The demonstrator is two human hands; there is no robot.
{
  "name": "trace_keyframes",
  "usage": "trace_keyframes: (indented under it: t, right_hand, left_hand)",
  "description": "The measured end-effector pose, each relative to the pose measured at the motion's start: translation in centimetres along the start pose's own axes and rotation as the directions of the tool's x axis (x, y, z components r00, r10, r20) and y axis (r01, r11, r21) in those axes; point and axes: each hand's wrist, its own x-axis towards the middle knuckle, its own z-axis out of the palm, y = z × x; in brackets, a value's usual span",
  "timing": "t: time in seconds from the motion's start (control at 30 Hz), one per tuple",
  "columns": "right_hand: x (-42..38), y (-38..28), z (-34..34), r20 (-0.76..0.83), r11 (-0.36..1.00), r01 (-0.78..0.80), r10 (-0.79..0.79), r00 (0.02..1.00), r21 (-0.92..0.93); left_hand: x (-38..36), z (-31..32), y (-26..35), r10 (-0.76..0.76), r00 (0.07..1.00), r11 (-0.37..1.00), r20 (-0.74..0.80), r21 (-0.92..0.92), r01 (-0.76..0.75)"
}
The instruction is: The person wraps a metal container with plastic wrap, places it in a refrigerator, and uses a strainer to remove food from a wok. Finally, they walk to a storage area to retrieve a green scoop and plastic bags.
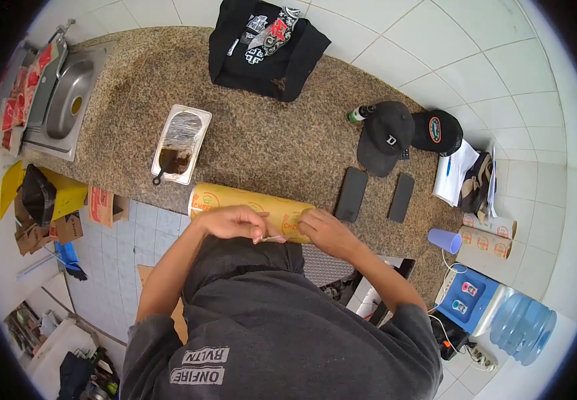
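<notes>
A yellow roll of cling film (225, 197) with red and green print lies sideways along the near edge of the counter, in front of my body. My left hand (232, 222) is closed in a pinch at the roll's near side, with a thin pale strip of film (274, 238) showing by its fingertips. At the roll's right end, my right hand (328, 233) has its fingers curled and pressed together against the film. Exactly what those fingertips grip is hidden.
Behind the roll, a film-covered tub (188, 128) holds brown food and a dark-handled utensil. Two phones (352, 194) lie to the right, near dark caps (386, 137). A black bag (262, 57) stands at the back; a sink (72, 100) is left, a purple cup (444, 241) right.
</notes>
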Motion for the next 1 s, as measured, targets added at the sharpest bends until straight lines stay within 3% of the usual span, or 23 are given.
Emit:
trace_keyframes:
  t: [0.03, 0.1, 0.13, 0.17, 0.2, 0.23, 0.27, 0.33, 0.37, 0.43, 0.47, 0.5, 0.53, 0.57, 0.63, 0.67, 0.77, 0.8, 0.83, 0.9, 1.0]
  right_hand:
    - [-0.1, -0.3, 0.0, 0.011, 0.999, 0.007, -0.006, 1.0, -0.045]
    - [-0.5, -0.6, 0.5, 0.046, 0.999, -0.048, 0.048, 0.998, -0.004]
    - [-0.9, -0.8, 0.4, 0.084, 0.995, -0.102, 0.099, 0.992, 0.025]
    - [-1.8, -1.5, 0.0, 0.085, 0.992, -0.122, 0.12, 0.989, 0.024]
    - [-2.6, -2.7, -1.1, 0.315, 0.909, -0.401, 0.35, 0.883, 0.114]
    - [-3.5, -3.8, -1.7, 0.539, 0.746, -0.652, 0.496, 0.68, 0.135]
    - [-5.0, -4.8, -1.3, 0.534, 0.743, -0.656, 0.504, 0.679, 0.132]
    - [-7.6, -6.8, -0.2, 0.425, 0.576, -0.731, 0.595, 0.682, 0.367]
    - [-7.8, -6.6, -0.2, 0.424, 0.577, -0.731, 0.596, 0.682, 0.365]
    - [-6.7, -6.5, -1.4, 0.165, 0.676, -0.691, 0.673, 0.72, 0.258]
    - [-5.5, -6.4, -1.9, 0.165, 0.68, -0.683, 0.666, 0.727, 0.265]
    - [-3.8, -6.1, -2.3, -0.16, 0.815, -0.556, 0.578, 0.8, 0.163]
    - [-2.4, -5.9, -2.4, -0.457, 0.899, -0.438, 0.395, 0.797, 0.012]
    - [-1.7, -5.5, -2.2, -0.463, 0.909, -0.415, 0.377, 0.802, 0.021]
    - [-0.2, -4.0, -1.3, -0.113, 0.646, -0.6, 0.719, 0.685, 0.473]
    - [0.6, -2.4, 1.7, -0.244, 0.614, -0.362, 0.684, 0.688, 0.702]
    - [5.0, -0.5, 4.1, -0.269, 0.556, -0.225, 0.668, 0.694, 0.8]
    - [7.0, -0.9, 3.8, -0.334, 0.652, -0.193, 0.593, 0.733, 0.733]
    - [8.7, -1.3, 2.7, -0.334, 0.663, -0.175, 0.566, 0.754, 0.728]
    - [11.3, -2.8, -0.1, -0.138, 0.549, -0.261, 0.58, 0.803, 0.794]
    - [12.7, -5.1, -4.8, -0.031, 0.594, -0.273, 0.45, 0.892, 0.757]
  left_hand:
    - [1.0, -0.9, -0.2, -0.003, 1.0, 1.0, -0.001, -0.003, 0.003]
    - [3.1, -2.4, -1.0, 0.209, 0.978, 0.928, 0.023, -0.321, -0.19]
    - [3.4, -3.0, -0.7, 0.209, 0.977, 0.926, 0.039, -0.329, -0.185]
    - [3.6, -3.5, -0.4, 0.084, 0.994, 0.912, 0.07, -0.406, -0.049]
    - [3.7, -3.5, -0.3, -0.04, 0.993, 0.875, 0.113, -0.475, 0.089]
    - [3.8, -3.3, -0.8, -0.036, 0.991, 0.873, 0.128, -0.479, 0.094]
    - [3.9, -3.5, -1.5, -0.096, 0.982, 0.872, 0.165, -0.461, 0.163]
    - [3.7, -3.9, -1.4, -0.268, 0.944, 0.804, 0.195, -0.495, 0.33]
    - [3.7, -3.8, -1.1, -0.266, 0.944, 0.805, 0.194, -0.493, 0.329]
    - [3.7, -3.1, 0.1, -0.081, 0.983, 0.866, 0.164, -0.477, 0.151]
    - [3.1, -2.5, 0.8, -0.09, 0.984, 0.865, 0.156, -0.477, 0.155]
    - [2.3, -2.0, 1.7, -0.119, 0.991, 0.932, 0.062, -0.336, 0.133]
    - [1.2, -1.4, 2.6, -0.135, 0.99, 0.975, -0.04, -0.183, 0.126]
    - [-0.1, -0.7, 3.6, -0.148, 0.987, 0.975, -0.063, -0.176, 0.135]
    - [-2.9, 0.8, 5.2, -0.252, 0.934, 0.885, -0.251, -0.45, 0.118]
    - [-3.9, 1.2, 4.5, -0.189, 0.931, 0.901, -0.313, -0.432, 0.038]
    - [-5.9, 2.9, 5.3, -0.073, 0.852, 0.966, -0.519, -0.248, -0.068]
    - [-6.6, 3.6, 7.2, -0.123, 0.802, 0.942, -0.585, -0.323, -0.092]
    - [-7.5, 3.8, 8.3, -0.113, 0.783, 0.944, -0.611, -0.312, -0.107]
    - [-9.1, 4.3, 9.8, -0.177, 0.65, 0.94, -0.739, -0.323, -0.112]
    - [-10.9, 6.5, 12.6, -0.187, 0.638, 0.958, -0.747, -0.284, -0.051]
